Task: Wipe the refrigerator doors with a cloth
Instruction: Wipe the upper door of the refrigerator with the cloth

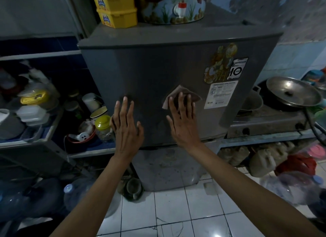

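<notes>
**Both hands flat on upper fridge door, cloth under right**

Right hand (182,121) is spread, fingers straight, pressing a small brownish cloth (181,95) flat against the grey upper door (150,74) of the refrigerator. Cloth sits mid-door, corners poking out above and beside the fingertips, its right corner just short of the white energy label (220,93). Flat palm likely chosen to keep the whole cloth in contact while wiping. Left hand (126,125) also open, fingers straight, laid bare on the door to the left of the cloth, holding nothing; probably bracing the door so it doesn't swing or rock under pressure. Stickers (220,64) sit above the label near the door's right edge. Lower door (167,168) below the hands looks dusty and spotted, seemingly not wiped yet. Yellow tubs (116,7) and a patterned water dispenser (174,5) stand on top of the fridge. Shelf of jars and containers (44,104) is to the left, stove with a metal lid (291,92) to the right, white tiled floor (176,210) underneath.
</notes>
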